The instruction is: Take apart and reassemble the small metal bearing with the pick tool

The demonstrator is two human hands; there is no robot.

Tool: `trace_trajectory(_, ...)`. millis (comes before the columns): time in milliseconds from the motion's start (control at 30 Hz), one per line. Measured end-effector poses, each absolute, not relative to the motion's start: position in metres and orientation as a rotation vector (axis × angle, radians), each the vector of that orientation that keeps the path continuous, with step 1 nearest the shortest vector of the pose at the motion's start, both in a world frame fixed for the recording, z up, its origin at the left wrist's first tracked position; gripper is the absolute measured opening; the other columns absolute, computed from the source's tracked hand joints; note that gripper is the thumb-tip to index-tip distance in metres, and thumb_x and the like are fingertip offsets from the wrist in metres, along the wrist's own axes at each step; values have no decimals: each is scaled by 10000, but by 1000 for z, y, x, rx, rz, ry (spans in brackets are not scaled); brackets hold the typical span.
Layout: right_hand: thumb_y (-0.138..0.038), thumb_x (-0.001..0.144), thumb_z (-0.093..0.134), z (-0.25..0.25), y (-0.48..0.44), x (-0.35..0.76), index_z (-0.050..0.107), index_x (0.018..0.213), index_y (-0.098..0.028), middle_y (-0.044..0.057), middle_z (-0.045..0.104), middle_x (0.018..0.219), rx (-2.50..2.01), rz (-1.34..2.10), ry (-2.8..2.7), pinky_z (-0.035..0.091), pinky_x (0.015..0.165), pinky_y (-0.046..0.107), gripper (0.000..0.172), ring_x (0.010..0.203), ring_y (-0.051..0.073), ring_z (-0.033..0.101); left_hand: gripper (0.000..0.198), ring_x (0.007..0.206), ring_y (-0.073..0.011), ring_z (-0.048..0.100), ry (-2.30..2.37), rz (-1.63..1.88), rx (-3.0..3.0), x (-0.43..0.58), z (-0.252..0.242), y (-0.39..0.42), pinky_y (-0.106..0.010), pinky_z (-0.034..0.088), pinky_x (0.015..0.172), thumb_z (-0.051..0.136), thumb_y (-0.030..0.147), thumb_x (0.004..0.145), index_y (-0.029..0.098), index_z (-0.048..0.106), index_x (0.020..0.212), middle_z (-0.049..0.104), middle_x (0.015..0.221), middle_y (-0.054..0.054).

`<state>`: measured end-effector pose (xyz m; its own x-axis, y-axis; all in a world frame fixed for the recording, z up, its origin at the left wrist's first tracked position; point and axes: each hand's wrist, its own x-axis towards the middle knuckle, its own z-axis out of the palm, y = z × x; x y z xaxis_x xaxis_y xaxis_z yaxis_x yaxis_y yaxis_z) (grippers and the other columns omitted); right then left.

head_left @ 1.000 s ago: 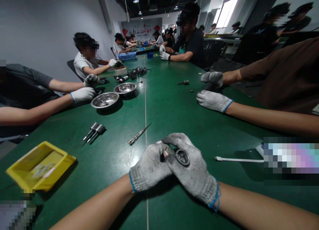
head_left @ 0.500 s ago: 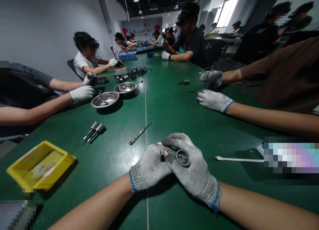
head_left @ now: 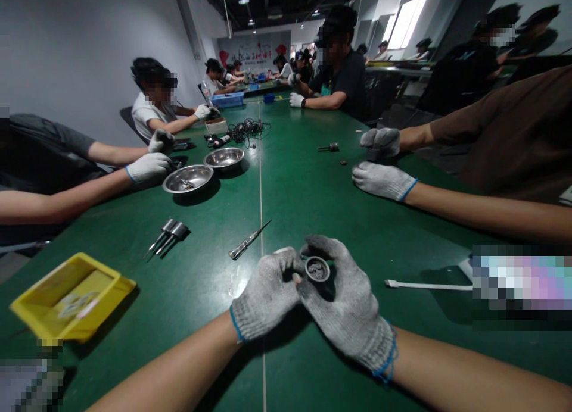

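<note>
A small round grey cup-shaped part faces upward, with several small round pieces inside its rim. My right hand, in a grey-white knit glove, is curled round it, thumb below and fingers above. My left hand, gloved alike, is closed close to the part's left edge; a bare fingertip shows through the glove. What its fingers pinch, if anything, is hidden. Beyond my left hand a screwdriver with a clear handle lies on the green table.
At left are a yellow bin with small pieces and metal cylinders with thin shafts. Farther off stand two steel bowls and tangled black cables. A white cable lies at right. Co-workers' gloved hands work on both sides.
The round part has shifted left and up from over my right palm to between thumb and fingers, its open face tilted more towards me. My right fingers have spread wider around it.
</note>
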<state>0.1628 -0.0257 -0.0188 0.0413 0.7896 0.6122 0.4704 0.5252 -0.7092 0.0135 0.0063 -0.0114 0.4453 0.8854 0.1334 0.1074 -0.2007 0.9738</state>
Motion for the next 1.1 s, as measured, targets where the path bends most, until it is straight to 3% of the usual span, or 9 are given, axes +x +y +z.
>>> trace_trajectory(267, -263, 954, 669, -25, -28, 162, 568, 1234, -255, 74, 727, 1068, -1090, 137, -1561, 637, 893, 409, 298, 992, 236, 732, 264, 717, -151, 577, 981, 937, 1508, 12, -11, 5, -263, 484, 678, 768, 359, 818, 158, 613, 747, 635, 763, -21)
trace_trajectory(467, -244, 972, 632, -19, -25, 164, 628, 1118, -251, 78, 722, 1038, -1045, 196, -1633, 636, 864, 409, 146, 976, 241, 726, 284, 663, -129, 544, 1004, 950, 1525, 13, -10, 5, -241, 447, 630, 762, 358, 804, 173, 572, 700, 590, 699, 7)
trace_trajectory(767, -221, 947, 660, -17, -23, 166, 676, 1057, -240, 75, 741, 1003, -1028, 246, -1639, 662, 819, 369, 113, 920, 223, 749, 271, 648, -127, 517, 1079, 960, 1605, 14, -12, 4, -233, 408, 590, 774, 314, 787, 179, 558, 693, 570, 668, 24)
trace_trajectory(1100, -269, 947, 692, -18, -21, 168, 710, 1045, -244, 71, 764, 1003, -1056, 299, -1548, 666, 799, 369, 103, 925, 227, 759, 269, 735, -160, 616, 1036, 963, 1730, 16, -6, 0, -259, 466, 666, 662, 359, 938, 179, 640, 739, 617, 744, -11)
